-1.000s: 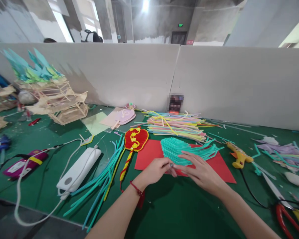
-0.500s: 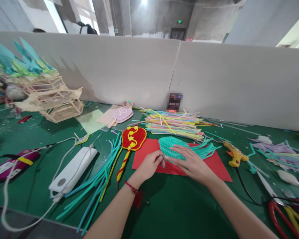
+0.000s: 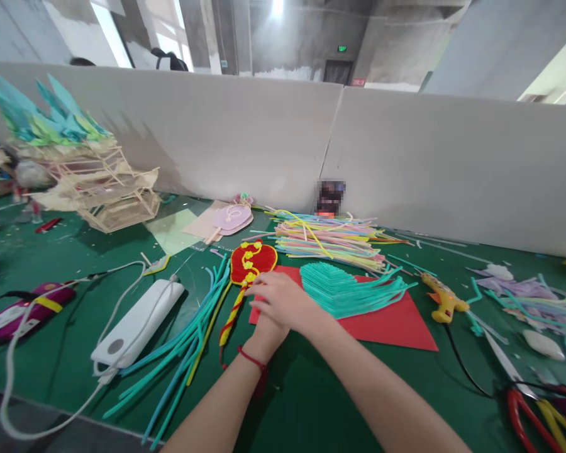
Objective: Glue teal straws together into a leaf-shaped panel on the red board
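Observation:
My right hand [image 3: 283,301] crosses over my left hand [image 3: 270,332]; its fingers are stretched to the left, somewhat apart, with no object visible in them. The fingers of my left hand are hidden underneath. Both hands are beside a small red fan [image 3: 242,267] with yellow flowers and a red-and-yellow twisted handle. To the right, a leaf-like shape of teal pipe cleaners [image 3: 332,289] lies on a red sheet [image 3: 391,330], its loose ends trailing right. Neither hand touches the leaf shape. It cannot be told whether the hands touch the fan.
A pile of pastel pipe cleaners [image 3: 325,239] lies behind. Rightward are a yellow glue gun [image 3: 443,299] and scissors [image 3: 519,384]. Leftward lie teal pipe cleaners [image 3: 183,346], a white power strip [image 3: 139,324] with its cord, and a stick frame model [image 3: 117,195].
My right hand has left the teal leaf shape and moved left, over my left hand. The leaf shape now lies uncovered on the red sheet.

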Demonstrator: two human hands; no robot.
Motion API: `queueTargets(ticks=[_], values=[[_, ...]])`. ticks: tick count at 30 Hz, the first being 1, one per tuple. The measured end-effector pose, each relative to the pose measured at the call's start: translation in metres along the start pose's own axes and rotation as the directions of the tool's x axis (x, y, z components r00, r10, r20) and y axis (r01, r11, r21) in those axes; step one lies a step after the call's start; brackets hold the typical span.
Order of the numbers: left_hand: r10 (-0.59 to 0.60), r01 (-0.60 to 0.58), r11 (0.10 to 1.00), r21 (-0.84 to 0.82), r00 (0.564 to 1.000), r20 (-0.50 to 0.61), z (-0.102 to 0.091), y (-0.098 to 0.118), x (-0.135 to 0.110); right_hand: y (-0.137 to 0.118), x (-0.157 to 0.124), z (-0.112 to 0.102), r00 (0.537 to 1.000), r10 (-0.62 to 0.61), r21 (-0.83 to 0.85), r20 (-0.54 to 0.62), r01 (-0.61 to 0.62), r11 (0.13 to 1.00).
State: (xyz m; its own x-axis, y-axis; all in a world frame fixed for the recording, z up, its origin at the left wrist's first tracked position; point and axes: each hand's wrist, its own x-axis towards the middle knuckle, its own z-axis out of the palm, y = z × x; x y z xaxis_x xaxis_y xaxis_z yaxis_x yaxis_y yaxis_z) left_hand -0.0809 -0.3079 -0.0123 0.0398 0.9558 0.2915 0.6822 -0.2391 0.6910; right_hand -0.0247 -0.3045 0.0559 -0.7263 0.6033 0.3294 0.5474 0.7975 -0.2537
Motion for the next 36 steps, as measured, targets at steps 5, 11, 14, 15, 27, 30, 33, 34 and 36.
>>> queueTargets(ticks=[5, 11, 14, 15, 27, 30, 33, 34, 36], values=[[0.103, -0.102, 0.995, -0.017, 0.985, 0.141, -0.004, -0.012, -0.003, -0.030, 0.031, 0.040, 0.999, 0.047, -0.085, 0.019, -0.045, 0.995], [0.103, -0.096, 0.994, -0.060, 0.984, 0.147, -0.002, -0.020, -0.003, -0.017, 0.056, 0.049, 0.996, -0.039, -0.091, 0.077, 0.046, 0.995], [0.091, -0.081, 0.994, -0.077, 0.988, 0.127, 0.002, -0.022, -0.001, -0.015, 0.062, 0.050, 0.994, -0.067, -0.096, 0.085, 0.075, 0.993], [0.089, -0.079, 0.993, -0.082, 0.988, 0.123, 0.003, -0.022, -0.001, -0.016, 0.063, 0.050, 0.994, -0.072, -0.102, 0.082, 0.080, 0.992], [0.110, -0.101, 0.991, -0.087, 0.987, 0.113, -0.002, -0.014, -0.008, -0.010, 0.053, 0.025, 0.824, 0.528, 0.392, -0.203, -0.426, 0.816], [0.101, -0.091, 0.992, -0.093, 0.988, 0.116, -0.002, -0.014, -0.005, -0.003, 0.049, 0.021, 0.741, 0.629, 0.588, -0.234, -0.407, 0.699], [0.082, -0.070, 0.991, -0.112, 0.991, 0.106, -0.004, -0.015, -0.004, 0.001, 0.041, 0.015, 0.675, 0.664, 0.770, -0.321, -0.222, 0.598], [0.076, -0.064, 0.991, -0.117, 0.992, 0.104, -0.006, -0.015, -0.003, 0.002, 0.038, 0.012, 0.652, 0.676, 0.809, -0.342, -0.161, 0.565], [0.065, -0.052, 0.991, -0.120, 0.993, 0.103, -0.011, -0.013, -0.003, 0.006, 0.028, 0.002, 0.588, 0.710, 0.850, -0.388, -0.068, 0.522]])
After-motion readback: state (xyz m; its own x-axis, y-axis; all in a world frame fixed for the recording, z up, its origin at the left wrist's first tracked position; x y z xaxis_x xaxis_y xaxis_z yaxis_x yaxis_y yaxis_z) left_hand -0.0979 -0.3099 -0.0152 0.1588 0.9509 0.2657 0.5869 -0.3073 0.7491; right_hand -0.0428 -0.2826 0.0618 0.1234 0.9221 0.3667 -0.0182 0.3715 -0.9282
